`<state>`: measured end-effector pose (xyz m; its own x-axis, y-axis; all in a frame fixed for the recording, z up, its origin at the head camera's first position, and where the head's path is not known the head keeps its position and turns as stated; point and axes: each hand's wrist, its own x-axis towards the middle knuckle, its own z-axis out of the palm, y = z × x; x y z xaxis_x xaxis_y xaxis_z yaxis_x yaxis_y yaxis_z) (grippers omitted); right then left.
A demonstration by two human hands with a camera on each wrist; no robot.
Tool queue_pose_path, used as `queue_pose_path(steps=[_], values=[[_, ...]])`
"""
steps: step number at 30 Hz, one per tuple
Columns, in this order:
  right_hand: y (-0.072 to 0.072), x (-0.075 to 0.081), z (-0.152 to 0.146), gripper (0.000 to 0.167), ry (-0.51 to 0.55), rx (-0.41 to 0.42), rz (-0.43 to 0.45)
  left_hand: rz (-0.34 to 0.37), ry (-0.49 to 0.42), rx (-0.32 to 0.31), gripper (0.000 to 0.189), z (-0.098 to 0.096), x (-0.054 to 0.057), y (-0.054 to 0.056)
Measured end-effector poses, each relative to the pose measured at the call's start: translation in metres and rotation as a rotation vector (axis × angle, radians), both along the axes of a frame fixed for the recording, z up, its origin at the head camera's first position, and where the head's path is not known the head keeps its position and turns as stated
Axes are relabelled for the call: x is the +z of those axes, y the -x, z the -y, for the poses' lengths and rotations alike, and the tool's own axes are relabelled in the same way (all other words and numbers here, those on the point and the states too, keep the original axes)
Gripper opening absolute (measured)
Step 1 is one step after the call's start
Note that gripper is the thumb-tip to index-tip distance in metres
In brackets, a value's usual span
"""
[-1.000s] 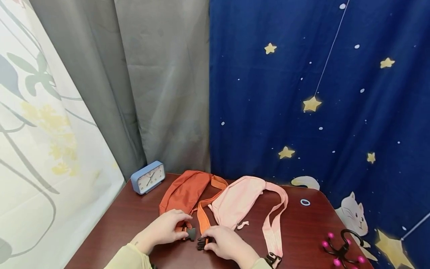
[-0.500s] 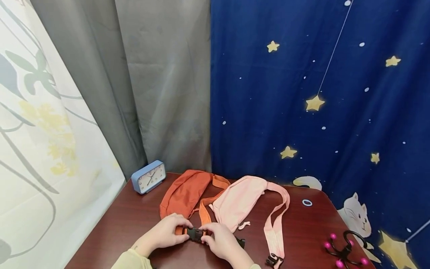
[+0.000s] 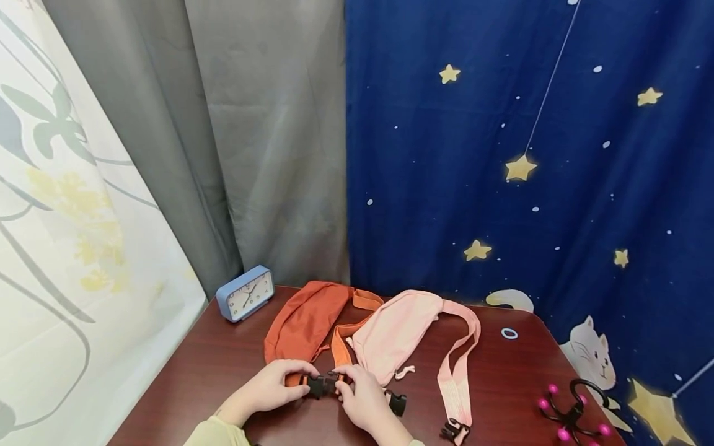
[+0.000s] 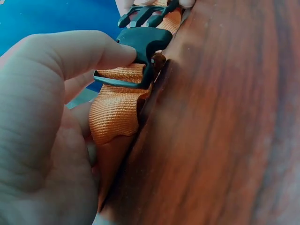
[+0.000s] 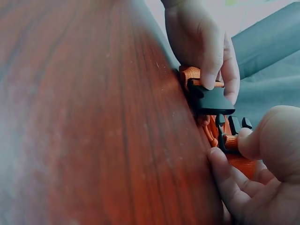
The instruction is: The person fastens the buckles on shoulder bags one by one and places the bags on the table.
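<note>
In the head view, a rust-orange waist bag lies on the table, its straps leading to both hands. My left hand pinches the socket half of its black side-release buckle between thumb and fingers. The pronged half is pinched by my right hand. The prongs point at the socket's mouth, close to it; the wrist views show them outside it. Orange webbing loops through the socket half's bar. Beside the orange bag lies a pink waist bag.
The pink bag's strap ends in a black buckle half; another black buckle half lies by my right hand. A blue clock stands at back left. To the right are a pale blue ring and a black hook rack with pink tips.
My right hand has moved left and slightly up, bringing the pronged half from a clear gap to close by the socket half. A pink-bag buckle half has come into view beside that hand.
</note>
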<state>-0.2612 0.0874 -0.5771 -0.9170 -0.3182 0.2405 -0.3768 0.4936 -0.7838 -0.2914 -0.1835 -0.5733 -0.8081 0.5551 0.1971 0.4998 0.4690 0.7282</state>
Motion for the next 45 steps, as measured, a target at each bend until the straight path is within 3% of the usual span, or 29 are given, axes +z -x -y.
queue_pose_path(steps=[9,17,28,45], values=[[0.0008,-0.0049,0.0026,0.020,0.060,0.061,0.015,-0.005,-0.013,0.013,0.022,-0.0004,-0.0034,-0.0011],[-0.0006,-0.0043,0.0041,0.019,0.014,0.047,0.021,-0.017,-0.024,0.012,0.020,-0.0002,-0.0036,-0.0013],[0.0020,-0.0050,0.0011,0.019,-0.001,0.033,0.093,-0.002,-0.032,0.005,0.020,0.0003,-0.0020,-0.0018],[0.0019,-0.0102,0.0047,0.019,-0.073,0.035,-0.021,-0.017,-0.056,-0.014,0.021,0.0019,-0.0036,-0.0006]])
